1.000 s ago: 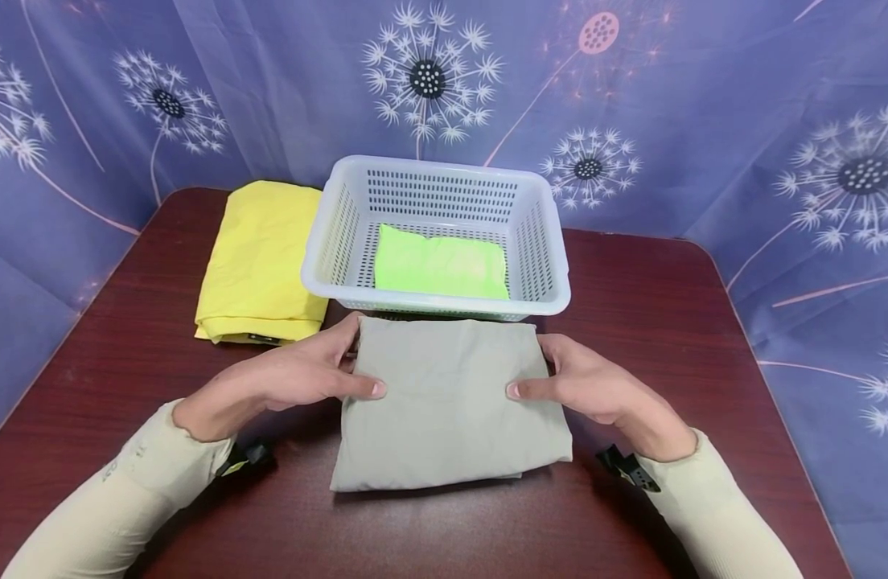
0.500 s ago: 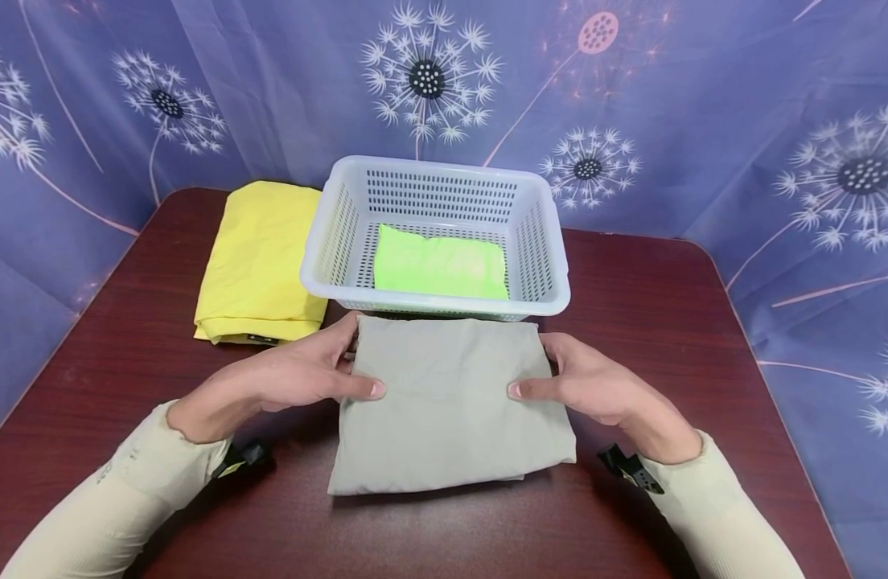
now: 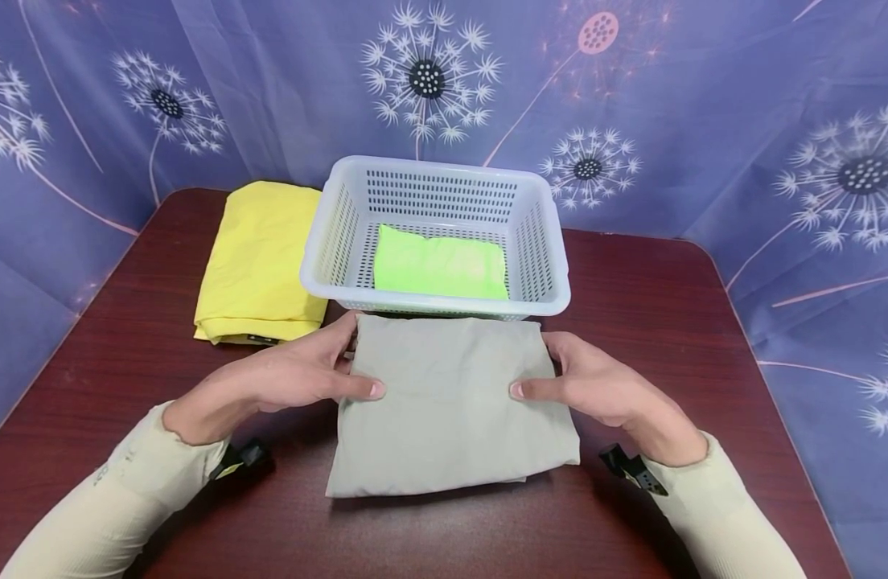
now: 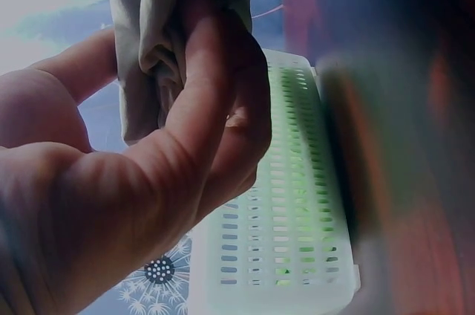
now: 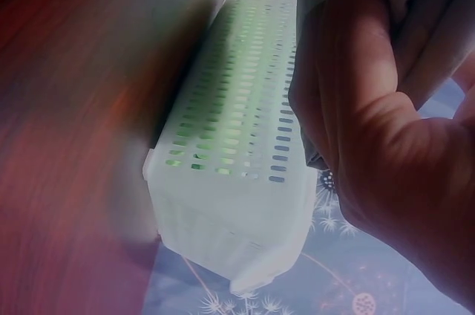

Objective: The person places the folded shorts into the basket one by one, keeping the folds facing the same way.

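Note:
A folded grey cloth (image 3: 451, 426), perhaps a garment, is held level between both hands in front of the basket. My left hand (image 3: 299, 371) grips its left edge, thumb on top and fingers curled underneath; the left wrist view shows those fingers under the cloth's layered folds (image 4: 145, 55). On the opposite edge my right hand (image 3: 599, 382) pinches the cloth the same way, thumb on top. The cloth's far edge lies right at the near rim of a white perforated plastic basket (image 3: 444, 304). Inside the basket lies a folded bright green cloth (image 3: 440, 264).
A folded yellow cloth (image 3: 263, 257) lies left of the basket, close against it. All of this is on a dark red-brown wooden table (image 3: 647, 297). Behind the table hangs a blue curtain (image 3: 270, 80) with dandelion prints.
The grey cloth appears very slightly larger in the head view, its near corners a little lower and wider. Both hands keep their grip and have shifted slightly apart. Basket and other cloths stay put.

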{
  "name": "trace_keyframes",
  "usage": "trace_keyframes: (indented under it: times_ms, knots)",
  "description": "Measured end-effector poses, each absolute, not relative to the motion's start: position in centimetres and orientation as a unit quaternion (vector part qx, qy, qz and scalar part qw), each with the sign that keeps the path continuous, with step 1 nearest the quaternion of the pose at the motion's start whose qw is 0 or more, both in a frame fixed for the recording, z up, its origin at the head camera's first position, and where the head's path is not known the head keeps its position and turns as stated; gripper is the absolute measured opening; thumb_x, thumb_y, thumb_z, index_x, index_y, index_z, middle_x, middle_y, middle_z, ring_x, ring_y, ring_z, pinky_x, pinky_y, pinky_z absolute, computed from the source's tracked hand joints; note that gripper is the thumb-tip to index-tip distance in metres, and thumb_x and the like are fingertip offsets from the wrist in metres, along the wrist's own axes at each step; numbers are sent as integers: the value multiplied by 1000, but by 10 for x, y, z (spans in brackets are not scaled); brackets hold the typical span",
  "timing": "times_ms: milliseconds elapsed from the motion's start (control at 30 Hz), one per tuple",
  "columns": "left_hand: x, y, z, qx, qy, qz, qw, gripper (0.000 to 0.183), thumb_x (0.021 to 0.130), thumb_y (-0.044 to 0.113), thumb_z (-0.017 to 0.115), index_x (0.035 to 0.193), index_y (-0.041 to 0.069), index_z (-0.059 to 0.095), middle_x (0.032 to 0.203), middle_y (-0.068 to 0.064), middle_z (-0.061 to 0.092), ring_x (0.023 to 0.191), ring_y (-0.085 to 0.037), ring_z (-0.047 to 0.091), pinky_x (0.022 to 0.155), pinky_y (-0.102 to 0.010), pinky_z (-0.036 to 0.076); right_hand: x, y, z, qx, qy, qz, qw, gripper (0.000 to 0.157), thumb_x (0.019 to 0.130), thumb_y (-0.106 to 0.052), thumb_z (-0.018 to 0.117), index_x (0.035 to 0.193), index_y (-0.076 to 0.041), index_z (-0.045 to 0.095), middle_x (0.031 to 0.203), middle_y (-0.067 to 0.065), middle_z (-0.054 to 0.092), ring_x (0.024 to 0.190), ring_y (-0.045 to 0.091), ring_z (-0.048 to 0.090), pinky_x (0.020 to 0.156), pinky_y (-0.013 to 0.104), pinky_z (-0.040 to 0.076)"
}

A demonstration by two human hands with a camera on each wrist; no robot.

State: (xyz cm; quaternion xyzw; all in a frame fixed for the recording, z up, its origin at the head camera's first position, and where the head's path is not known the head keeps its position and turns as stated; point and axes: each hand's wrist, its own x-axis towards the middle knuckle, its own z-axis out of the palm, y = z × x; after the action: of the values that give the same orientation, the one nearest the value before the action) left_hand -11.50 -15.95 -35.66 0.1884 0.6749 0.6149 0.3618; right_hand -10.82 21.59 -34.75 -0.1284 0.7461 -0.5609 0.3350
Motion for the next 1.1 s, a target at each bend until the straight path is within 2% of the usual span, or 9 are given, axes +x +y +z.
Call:
trace_keyframes:
  times_ms: [167, 433, 667, 900, 1100]
  knots:
    - [-115, -160, -355, 193, 681, 612, 354, 104, 96, 5, 77, 167, 19, 3, 156, -16, 42, 128, -31, 61, 97, -42, 56, -107, 216, -346, -124, 748, -559, 334, 37, 96, -2, 72, 127, 8, 54, 106, 19, 74, 89, 34, 77, 76, 48, 64]
    - [-115, -162, -352, 204, 666, 621, 358, 100, 97, 3, 75, 167, 18, 6, 152, -16, 48, 127, -31, 61, 98, -43, 57, -107, 216, -341, -134, 750, -557, 329, 34, 97, -2, 71, 125, 7, 56, 106, 21, 75, 88, 36, 78, 75, 49, 64]
    - [-118, -160, -350, 220, 664, 624, 348, 99, 97, 2, 76, 167, 24, 10, 152, -14, 50, 124, -31, 61, 97, -42, 56, -108, 216, -338, -132, 751, -562, 321, 34, 97, -1, 71, 126, 7, 56, 107, 21, 75, 89, 37, 78, 74, 50, 64]
    - [-119, -160, -349, 221, 662, 624, 351, 93, 98, 2, 74, 166, 17, 12, 148, -17, 52, 120, -32, 61, 95, -39, 56, -109, 215, -337, -127, 746, -569, 321, 35, 96, 0, 71, 127, 8, 56, 108, 21, 75, 89, 37, 78, 74, 51, 64]
    - [-120, -159, -347, 215, 661, 628, 351, 92, 97, 2, 75, 165, 19, 15, 142, -17, 54, 113, -31, 60, 90, -36, 55, -110, 216, -335, -130, 746, -569, 321, 35, 97, -1, 71, 127, 7, 57, 108, 21, 75, 89, 37, 78, 74, 52, 64]
